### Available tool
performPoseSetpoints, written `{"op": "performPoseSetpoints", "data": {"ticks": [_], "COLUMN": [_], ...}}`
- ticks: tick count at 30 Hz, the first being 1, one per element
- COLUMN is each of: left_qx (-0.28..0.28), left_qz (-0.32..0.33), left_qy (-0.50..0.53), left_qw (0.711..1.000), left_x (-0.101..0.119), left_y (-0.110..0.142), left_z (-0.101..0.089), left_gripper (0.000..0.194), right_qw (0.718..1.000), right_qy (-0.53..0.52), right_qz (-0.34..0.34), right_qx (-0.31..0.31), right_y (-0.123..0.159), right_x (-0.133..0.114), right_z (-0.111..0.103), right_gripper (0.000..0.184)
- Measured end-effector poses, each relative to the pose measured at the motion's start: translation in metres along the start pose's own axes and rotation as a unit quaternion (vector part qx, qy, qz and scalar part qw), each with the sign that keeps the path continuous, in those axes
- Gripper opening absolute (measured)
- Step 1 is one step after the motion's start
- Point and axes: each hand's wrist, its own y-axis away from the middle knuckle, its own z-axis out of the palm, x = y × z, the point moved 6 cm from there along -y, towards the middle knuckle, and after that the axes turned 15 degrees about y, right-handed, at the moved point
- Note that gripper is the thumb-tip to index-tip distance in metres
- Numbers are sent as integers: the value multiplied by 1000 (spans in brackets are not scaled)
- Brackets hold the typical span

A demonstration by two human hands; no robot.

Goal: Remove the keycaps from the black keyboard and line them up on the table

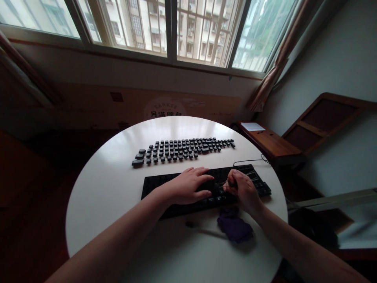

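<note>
A black keyboard [153, 181] lies on the round white table, many of its keycaps off and some still fitted along the near edge and at the right. My left hand [188, 184] rests on its middle, palm down, fingers stretched out. Over the right half, my right hand [243, 188] is closed round a wire keycap puller [221, 184]; thin wires show on both sides of the fist, and its grip is mostly hidden. The wire ends on the left are down by the keys near my left fingertips.
Rows of loose black keycaps [179, 149] lie beyond the keyboard. Nearer me are a purple cloth [235, 226] and a brush [206, 232]. A cable [250, 160] runs off to the right. The round table [97, 196] has a wooden bench [271, 141] with paper on its right.
</note>
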Motion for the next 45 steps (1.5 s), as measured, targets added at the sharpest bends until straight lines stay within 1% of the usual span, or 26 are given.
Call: {"op": "performPoseSetpoints", "data": {"ticks": [2,3,5,7,8,9,11,12,13,14,15,16,18,19,20,22,25,29,35,37,39,41,42,43,45], "left_qx": [20,25,25,24,24,22,15,12,12,13,13,15,19,20,21,22,24,40,61,91,141,190,205,212,202], "left_qz": [17,27,35,17,3,-10,-28,-33,-36,-36,-34,-29,-14,-8,-3,2,5,28,32,8,-53,-114,-134,-146,-154], "left_qy": [31,46,68,76,77,80,92,100,109,117,125,133,148,154,160,169,185,213,213,171,91,12,-16,-34,-60], "left_qw": [999,998,997,997,997,997,995,994,993,992,992,991,989,988,987,985,982,976,975,981,984,975,969,966,965], "left_x": [10,15,23,26,25,24,20,18,17,15,15,15,15,16,16,15,12,8,0,-6,-14,-22,-24,-25,-25], "left_y": [0,0,1,1,1,2,3,4,5,6,6,7,7,8,8,8,9,10,9,9,12,17,19,20,22], "left_z": [-9,-13,-18,-20,-21,-21,-22,-23,-24,-25,-26,-27,-27,-27,-27,-27,-28,-32,-32,-36,-45,-56,-60,-63,-64], "left_gripper": [43,39,35,33,33,33,32,32,32,33,34,34,35,34,34,34,35,35,43,47,52,53,53,54,56], "right_qw": [996,989,966,931,912,893,859,847,840,837,834,830,812,802,796,795,808,818,809,816,833,850,855,856,845], "right_qy": [39,68,138,215,255,292,336,339,336,335,341,360,413,437,454,465,444,427,432,422,409,405,412,426,469], "right_qz": [-81,-127,-215,-291,-319,-343,-379,-394,-408,-419,-426,-426,-410,-399,-391,-380,-376,-363,-353,-346,-323,-288,-269,-254,-226], "right_qx": [-8,-15,-36,-48,-36,-7,75,106,120,111,83,38,-49,-76,-89,-91,-95,-131,-187,-190,-188,-176,-165,-149,-121], "right_y": [7,11,21,30,33,36,40,42,43,42,39,34,23,17,11,1,-9,-23,-37,-42,-54,-73,-84,-96,-117], "right_x": [-13,-21,-37,-53,-61,-68,-83,-90,-95,-98,-100,-100,-94,-91,-88,-85,-86,-91,-101,-102,-97,-85,-77,-68,-49], "right_z": [3,5,11,14,13,9,-2,-7,-10,-10,-7,0,14,20,24,29,32,38,49,46,41,36,34,34,36], "right_gripper": [42,43,48,53,54,55,55,52,46,38,31,26,25,25,24,20,16,12,9,9,12,16,18,18,17]}}
